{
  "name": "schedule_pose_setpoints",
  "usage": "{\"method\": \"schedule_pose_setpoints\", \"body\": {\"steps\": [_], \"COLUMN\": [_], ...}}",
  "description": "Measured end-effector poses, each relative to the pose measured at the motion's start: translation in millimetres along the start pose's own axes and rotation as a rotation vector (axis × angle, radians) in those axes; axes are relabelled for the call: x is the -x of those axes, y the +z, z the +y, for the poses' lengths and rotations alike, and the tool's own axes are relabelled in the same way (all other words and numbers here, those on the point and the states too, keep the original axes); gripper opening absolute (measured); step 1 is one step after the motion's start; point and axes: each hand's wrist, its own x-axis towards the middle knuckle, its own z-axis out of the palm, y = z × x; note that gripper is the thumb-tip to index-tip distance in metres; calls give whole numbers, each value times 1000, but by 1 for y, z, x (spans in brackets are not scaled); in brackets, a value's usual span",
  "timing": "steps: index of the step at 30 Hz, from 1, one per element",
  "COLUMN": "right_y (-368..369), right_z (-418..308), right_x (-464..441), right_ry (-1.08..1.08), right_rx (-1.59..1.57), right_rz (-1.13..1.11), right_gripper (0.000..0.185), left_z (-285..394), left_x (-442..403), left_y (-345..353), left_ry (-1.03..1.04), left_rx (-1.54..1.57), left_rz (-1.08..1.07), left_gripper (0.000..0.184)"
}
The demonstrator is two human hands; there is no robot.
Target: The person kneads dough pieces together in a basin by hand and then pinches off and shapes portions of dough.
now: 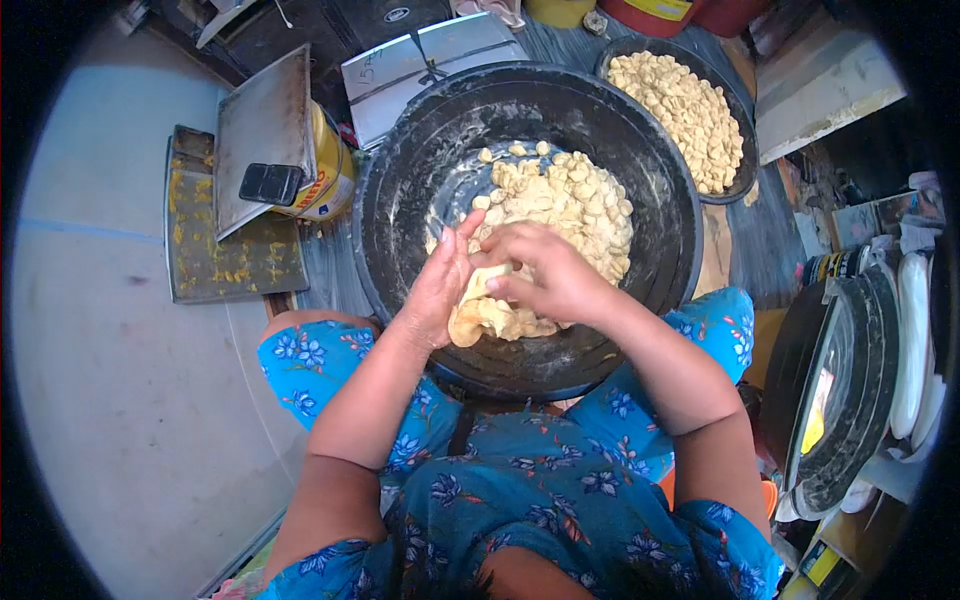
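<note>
A large black tub point(640, 150) stands between the person's knees, with a heap of small pale dough pieces point(585, 205) in it, dusted with flour. Over the near part of the tub, my left hand point(440, 285) supports a soft lump of yellowish dough point(480, 315) against its palm, fingers stretched out. My right hand point(535, 265) is at the upper right of that lump, its curled fingers pinching the dough. The lump's lower end hangs below the hands. Part of the dough is hidden behind the fingers of my right hand.
A smaller black basin point(745, 110) full of dough pieces stands at the back right. On the left, a phone point(270, 183) lies on a tray point(265, 120) over a yellow bucket point(330, 180). A stained tray point(235, 265) is beside it. Black basins point(865, 370) lean at the right.
</note>
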Motion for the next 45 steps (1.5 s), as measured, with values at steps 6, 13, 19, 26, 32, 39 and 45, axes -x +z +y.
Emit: {"method": "schedule_pose_setpoints", "body": {"steps": [6,13,19,26,32,39,45], "right_y": [-10,-30,20,10,11,-17,-16], "right_z": [0,-5,-10,1,3,2,-7], "right_x": [-2,-2,10,1,-3,-6,0], "right_ry": [172,-21,-68,269,350,419,437], "right_rx": [-308,241,243,-606,-567,-916,-1028], "right_rz": [473,392,-37,196,239,365,20], "right_gripper": [14,29,39,21,19,22,33], "left_z": [2,0,-1,1,6,5,1], "left_x": [-10,-15,-16,-14,0,-6,-1], "left_y": [-26,-35,-19,-25,-5,-23,-3], "left_ry": [-20,-31,-15,49,28,70,167], "left_rx": [-9,32,18,-116,-386,-473,-472], "left_rz": [-149,-46,172,-47,-20,-70,36], "left_gripper": [70,64,62,63,47,33,37]}}
